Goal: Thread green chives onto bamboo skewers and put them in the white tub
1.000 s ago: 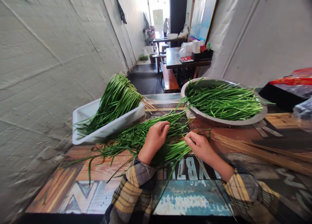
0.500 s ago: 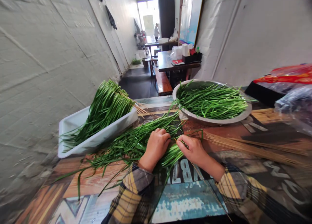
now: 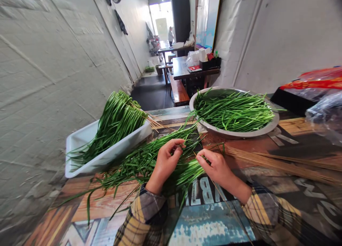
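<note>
My left hand (image 3: 166,164) is raised over the garlic chives (image 3: 157,149), thumb and forefinger curled to a pinch; whatever is between the fingertips is too small to make out. To its right, my right hand (image 3: 220,170) is closed around a thin bamboo skewer (image 3: 232,211). The skewer's tip pokes out past the thumb, and its long end slants down toward the table's near edge. Pale ends of a small bunch of chives (image 3: 191,172) lie against my right fingertips. How many stalks are on the skewer is hidden by the fingers.
A white tray (image 3: 108,159) at left holds skewered chives (image 3: 120,114). The metal bowl (image 3: 232,133) at the back right is heaped with loose chives. Bare skewers (image 3: 278,165) lie at right, near plastic bags (image 3: 327,110). A person (image 3: 170,35) stands far off.
My left hand has lifted off the bunch and turned, its fingers now pinched above it. The right hand has shifted slightly right, still holding the skewer.
</note>
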Motion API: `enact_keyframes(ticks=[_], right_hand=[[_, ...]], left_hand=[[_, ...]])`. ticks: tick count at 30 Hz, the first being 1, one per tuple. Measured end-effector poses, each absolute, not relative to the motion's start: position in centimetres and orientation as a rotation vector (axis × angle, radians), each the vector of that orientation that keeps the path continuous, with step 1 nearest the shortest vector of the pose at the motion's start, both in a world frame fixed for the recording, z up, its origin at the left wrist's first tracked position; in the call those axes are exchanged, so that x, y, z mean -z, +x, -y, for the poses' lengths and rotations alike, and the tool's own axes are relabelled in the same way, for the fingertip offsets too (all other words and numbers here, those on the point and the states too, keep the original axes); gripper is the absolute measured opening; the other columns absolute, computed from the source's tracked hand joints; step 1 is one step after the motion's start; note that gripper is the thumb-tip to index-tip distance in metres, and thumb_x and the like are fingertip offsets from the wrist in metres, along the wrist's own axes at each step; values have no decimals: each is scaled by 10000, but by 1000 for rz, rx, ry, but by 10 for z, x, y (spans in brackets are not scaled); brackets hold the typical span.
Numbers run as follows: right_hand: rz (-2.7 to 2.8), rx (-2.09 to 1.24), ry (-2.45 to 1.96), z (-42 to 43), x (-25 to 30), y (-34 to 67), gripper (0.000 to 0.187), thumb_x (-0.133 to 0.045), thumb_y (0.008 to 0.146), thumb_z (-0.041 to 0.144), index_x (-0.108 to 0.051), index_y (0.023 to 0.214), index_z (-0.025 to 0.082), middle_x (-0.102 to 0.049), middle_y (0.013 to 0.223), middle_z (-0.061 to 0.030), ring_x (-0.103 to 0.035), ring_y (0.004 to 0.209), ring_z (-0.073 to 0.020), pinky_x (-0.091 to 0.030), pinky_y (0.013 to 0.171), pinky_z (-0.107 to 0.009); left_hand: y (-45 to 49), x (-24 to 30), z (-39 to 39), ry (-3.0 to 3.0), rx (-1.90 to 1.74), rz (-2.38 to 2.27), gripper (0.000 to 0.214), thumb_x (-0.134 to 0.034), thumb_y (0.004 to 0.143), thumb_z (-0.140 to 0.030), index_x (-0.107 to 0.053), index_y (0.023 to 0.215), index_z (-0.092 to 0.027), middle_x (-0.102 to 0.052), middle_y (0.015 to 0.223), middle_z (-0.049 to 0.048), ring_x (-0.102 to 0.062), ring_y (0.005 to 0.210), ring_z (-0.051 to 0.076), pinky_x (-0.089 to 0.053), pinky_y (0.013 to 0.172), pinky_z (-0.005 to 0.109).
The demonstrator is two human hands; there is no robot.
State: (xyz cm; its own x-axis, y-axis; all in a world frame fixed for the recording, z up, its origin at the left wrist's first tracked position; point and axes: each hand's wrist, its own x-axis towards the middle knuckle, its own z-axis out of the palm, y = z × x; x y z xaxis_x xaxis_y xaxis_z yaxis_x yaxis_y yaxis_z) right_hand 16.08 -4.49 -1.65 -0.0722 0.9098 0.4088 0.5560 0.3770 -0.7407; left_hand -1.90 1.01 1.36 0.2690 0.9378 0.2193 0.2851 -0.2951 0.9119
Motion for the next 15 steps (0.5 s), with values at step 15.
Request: enact_keyframes(ticks=[15], right_hand=[[1739,-445,-1227,50,11,162,152,-499,914,248,-628,847,204,-704,763,-11,-656,679,-145,-475,656,-233]], left_hand=[[-8,-16,-2,1675,-869,-1083,190,-590,806,-261,-694,883,-121,-648,736,14,-514,631,109,-401,597,208]])
